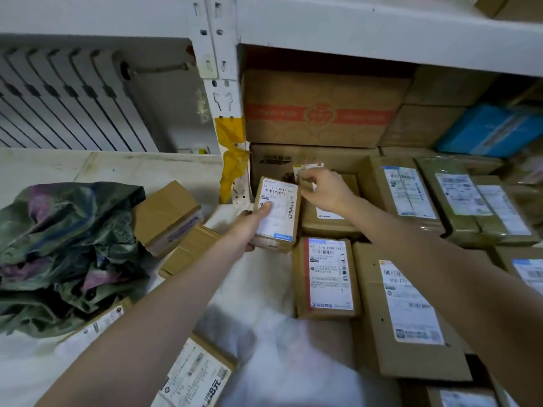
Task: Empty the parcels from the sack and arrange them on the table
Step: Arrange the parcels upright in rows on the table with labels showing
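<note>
Parcels (326, 277) of brown cardboard lie flat in rows right of the crumpled green and purple sack (67, 254), on the white table (29, 365). My left hand (249, 227) grips a small brown box (295, 227), thumb on its white label (280, 223) with bar codes and "L16". My right hand (326, 192) pinches a small white packet (307, 171), farther right of the sack.

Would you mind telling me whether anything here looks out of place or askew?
Yes. Two cardboard boxes beside the crumpled sack lie tilted and overlapping, unlike the flat, label-up parcels on the right. Yellow tape on the shelf post hangs crumpled and loose.
</note>
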Action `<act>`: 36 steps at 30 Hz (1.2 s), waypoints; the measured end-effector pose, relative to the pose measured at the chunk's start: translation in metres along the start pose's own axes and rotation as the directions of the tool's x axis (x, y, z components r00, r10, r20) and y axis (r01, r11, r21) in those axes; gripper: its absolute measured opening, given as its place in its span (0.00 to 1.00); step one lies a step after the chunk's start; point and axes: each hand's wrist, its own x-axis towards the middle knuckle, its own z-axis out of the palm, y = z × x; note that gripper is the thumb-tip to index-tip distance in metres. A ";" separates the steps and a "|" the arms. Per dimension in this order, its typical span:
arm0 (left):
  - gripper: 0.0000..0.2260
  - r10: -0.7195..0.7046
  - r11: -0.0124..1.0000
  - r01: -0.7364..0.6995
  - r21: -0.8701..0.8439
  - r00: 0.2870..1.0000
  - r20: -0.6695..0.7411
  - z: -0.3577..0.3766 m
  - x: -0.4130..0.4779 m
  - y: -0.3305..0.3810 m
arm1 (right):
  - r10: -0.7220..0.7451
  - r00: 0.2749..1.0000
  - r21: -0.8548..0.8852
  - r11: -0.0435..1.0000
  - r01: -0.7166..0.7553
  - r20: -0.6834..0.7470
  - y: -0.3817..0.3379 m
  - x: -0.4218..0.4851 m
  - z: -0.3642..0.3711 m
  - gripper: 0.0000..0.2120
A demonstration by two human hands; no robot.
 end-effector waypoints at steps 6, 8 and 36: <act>0.18 -0.088 0.994 0.081 -0.078 0.992 -0.093 0.015 0.017 -0.004 | 0.049 0.999 -0.243 0.969 -0.046 0.008 0.025 0.016 0.005 0.24; 0.17 -0.110 0.988 0.101 -0.117 0.992 -0.069 0.017 0.026 0.000 | 0.086 0.995 -0.279 0.958 -0.070 0.046 0.031 0.031 0.000 0.26; 0.26 0.547 0.555 -0.189 0.810 0.816 -0.185 -0.014 0.001 -0.016 | -0.337 0.913 -0.354 0.845 0.401 0.228 0.030 -0.018 0.059 0.20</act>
